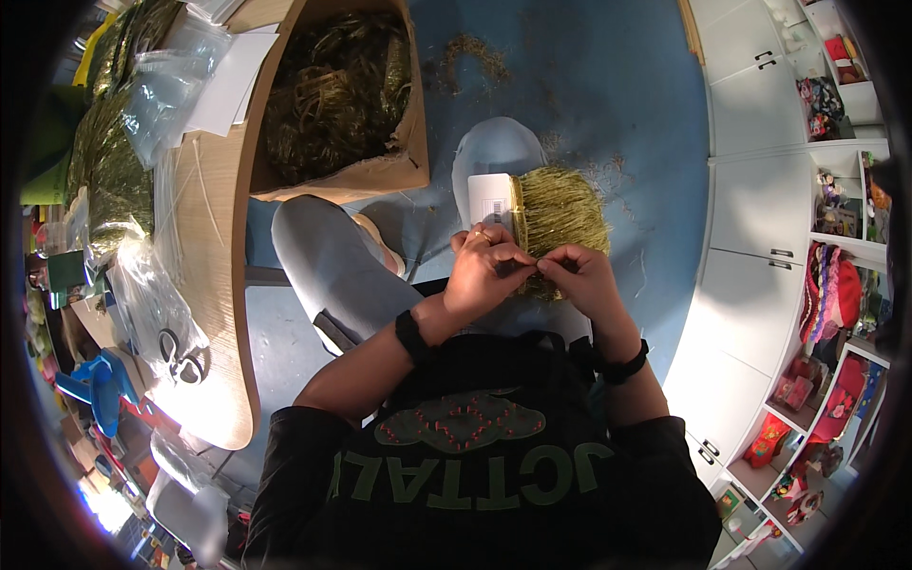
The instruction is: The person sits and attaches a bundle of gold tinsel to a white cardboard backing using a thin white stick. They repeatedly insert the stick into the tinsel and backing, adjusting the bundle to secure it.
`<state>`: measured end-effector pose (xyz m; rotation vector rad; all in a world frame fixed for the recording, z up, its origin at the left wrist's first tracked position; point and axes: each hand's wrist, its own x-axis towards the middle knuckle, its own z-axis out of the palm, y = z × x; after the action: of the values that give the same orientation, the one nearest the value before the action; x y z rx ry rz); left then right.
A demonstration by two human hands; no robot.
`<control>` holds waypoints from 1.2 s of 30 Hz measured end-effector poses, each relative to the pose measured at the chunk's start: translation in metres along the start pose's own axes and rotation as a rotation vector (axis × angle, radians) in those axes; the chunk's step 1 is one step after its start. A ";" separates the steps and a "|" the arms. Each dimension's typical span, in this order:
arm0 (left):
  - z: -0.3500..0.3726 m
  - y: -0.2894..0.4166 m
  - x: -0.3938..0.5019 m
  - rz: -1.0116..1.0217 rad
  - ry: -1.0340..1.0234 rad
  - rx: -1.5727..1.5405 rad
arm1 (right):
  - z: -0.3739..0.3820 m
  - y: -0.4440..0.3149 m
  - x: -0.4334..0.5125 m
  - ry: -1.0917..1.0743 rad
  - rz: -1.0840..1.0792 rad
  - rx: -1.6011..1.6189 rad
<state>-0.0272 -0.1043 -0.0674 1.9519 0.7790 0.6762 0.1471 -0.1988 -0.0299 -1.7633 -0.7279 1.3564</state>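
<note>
A bundle of gold tinsel fringe point(566, 206) lies across my right thigh, its strands spreading to the right. Along its left side runs a bound gold edge point(520, 214), next to a white card point(489, 191) bearing a printed code. My left hand point(484, 267) is bent over the lower end of the card and bound edge, a ring on one finger. Thumb and fingertips of my right hand point(581, 274) pinch at the lower end of the fringe, meeting the left fingertips. Whatever fine piece sits between the fingertips is too small to make out.
At left, a wooden table point(221, 285) holds scissors point(179, 356), clear plastic bags point(153, 285) and more tinsel point(114, 164). A cardboard box point(385, 171) of dark gold tinsel stands beside it. Loose strands point(474, 60) litter the blue floor. White cabinets point(748, 206) line the right.
</note>
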 end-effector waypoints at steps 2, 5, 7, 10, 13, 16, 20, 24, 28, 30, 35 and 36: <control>0.000 0.001 0.000 0.000 -0.006 0.008 | 0.002 0.003 0.000 0.040 -0.050 -0.031; -0.001 0.002 0.001 0.003 -0.013 0.005 | 0.005 0.006 0.000 0.110 -0.136 -0.130; -0.002 0.002 0.000 -0.006 -0.019 0.001 | 0.004 0.006 -0.001 0.144 -0.172 -0.170; -0.003 0.000 -0.001 -0.008 -0.010 -0.007 | 0.000 0.002 -0.005 0.215 -0.202 -0.191; -0.001 -0.004 -0.003 -0.023 0.000 -0.014 | -0.008 -0.005 -0.011 0.237 -0.212 -0.273; -0.002 -0.011 -0.003 0.004 -0.027 -0.065 | -0.009 -0.013 -0.012 0.205 -0.211 -0.368; -0.006 -0.017 -0.004 0.073 -0.054 -0.091 | -0.007 -0.027 -0.014 0.153 -0.346 -0.468; -0.006 -0.021 -0.009 -0.046 0.104 -0.203 | 0.000 -0.037 -0.011 0.066 -0.323 -0.506; -0.009 -0.029 -0.008 -0.323 0.172 -0.239 | 0.004 -0.038 -0.007 0.040 -0.320 -0.532; -0.017 -0.035 -0.006 -0.631 -0.061 -0.647 | 0.005 -0.036 -0.005 0.036 -0.211 -0.503; -0.023 -0.034 -0.007 -0.818 -0.387 -0.918 | 0.004 -0.028 0.004 -0.029 -0.110 -0.419; -0.021 -0.033 -0.007 -0.816 -0.377 -0.906 | 0.003 -0.026 0.006 -0.045 -0.100 -0.408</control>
<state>-0.0552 -0.0845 -0.0883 0.7816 0.7546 0.0892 0.1463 -0.1788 -0.0114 -1.9798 -1.1676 1.2448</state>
